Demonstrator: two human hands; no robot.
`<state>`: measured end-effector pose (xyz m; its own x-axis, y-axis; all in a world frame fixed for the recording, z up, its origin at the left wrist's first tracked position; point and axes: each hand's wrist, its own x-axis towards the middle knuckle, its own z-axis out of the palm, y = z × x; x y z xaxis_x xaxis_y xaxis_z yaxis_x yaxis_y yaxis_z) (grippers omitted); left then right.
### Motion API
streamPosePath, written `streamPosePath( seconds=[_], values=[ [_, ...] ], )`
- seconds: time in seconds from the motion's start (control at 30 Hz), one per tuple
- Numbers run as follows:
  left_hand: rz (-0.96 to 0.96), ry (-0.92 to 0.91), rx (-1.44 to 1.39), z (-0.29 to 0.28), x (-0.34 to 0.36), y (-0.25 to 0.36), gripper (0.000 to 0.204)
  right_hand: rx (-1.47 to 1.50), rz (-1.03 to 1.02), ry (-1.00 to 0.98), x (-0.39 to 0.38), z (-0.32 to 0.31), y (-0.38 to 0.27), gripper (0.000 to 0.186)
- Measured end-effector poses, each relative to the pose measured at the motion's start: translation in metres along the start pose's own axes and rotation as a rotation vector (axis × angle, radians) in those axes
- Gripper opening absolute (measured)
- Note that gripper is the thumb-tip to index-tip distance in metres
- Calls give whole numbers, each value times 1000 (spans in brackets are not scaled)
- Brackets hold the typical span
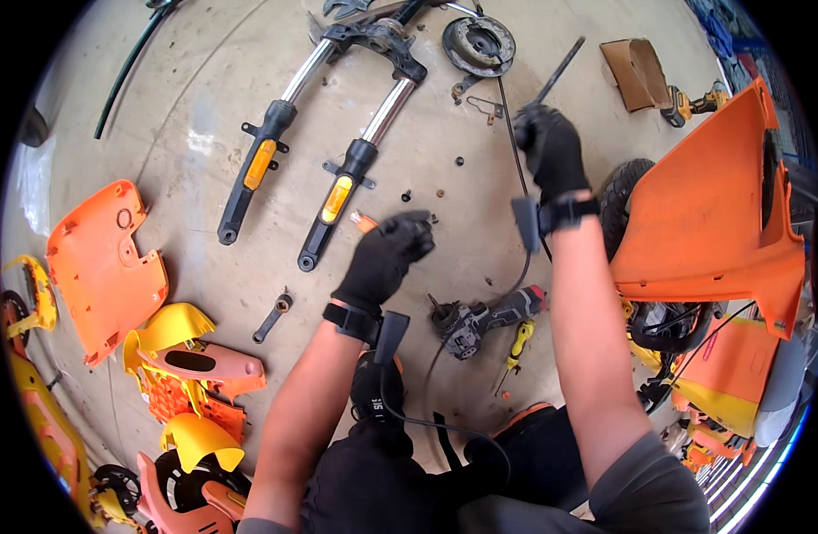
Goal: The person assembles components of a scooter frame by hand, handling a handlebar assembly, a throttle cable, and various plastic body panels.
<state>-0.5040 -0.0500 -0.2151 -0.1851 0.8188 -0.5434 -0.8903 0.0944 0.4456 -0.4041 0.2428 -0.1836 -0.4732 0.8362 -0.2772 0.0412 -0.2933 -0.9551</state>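
Note:
My right hand point(551, 149), black-gloved, is raised over the floor and closed around a thin dark metal rod point(565, 64) that sticks up and to the right. Lower down, my gloved left hand point(387, 258) has its fingers curled together; what they hold, if anything, is hidden. Beside it a small orange-tipped piece point(364, 221) shows partly behind the glove. Just left of that hand lies a front fork point(364, 151) with two chrome tubes and yellow reflectors. A round brake drum with a cable point(478, 44) rests beyond my hands.
A cordless power tool point(480, 322) and a yellow-green screwdriver point(519, 343) lie near my knees, a ring-ended wrench point(274, 316) to the left. Loose bolts point(406, 196) dot the floor. Orange panels point(106, 267) and a large orange body part point(694, 214) flank me. A cardboard box point(636, 76) sits far right.

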Motion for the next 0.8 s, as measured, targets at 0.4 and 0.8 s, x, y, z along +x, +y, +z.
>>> streamPosePath(
  seconds=[0.4,0.8],
  values=[
    [311,-77,-176,7,19,54,32,-356,282,-547,-217,8,5,14],
    [303,-128,44,32,7,44,37,-309,417,-610,-228,-24,-20,16]
  ],
)
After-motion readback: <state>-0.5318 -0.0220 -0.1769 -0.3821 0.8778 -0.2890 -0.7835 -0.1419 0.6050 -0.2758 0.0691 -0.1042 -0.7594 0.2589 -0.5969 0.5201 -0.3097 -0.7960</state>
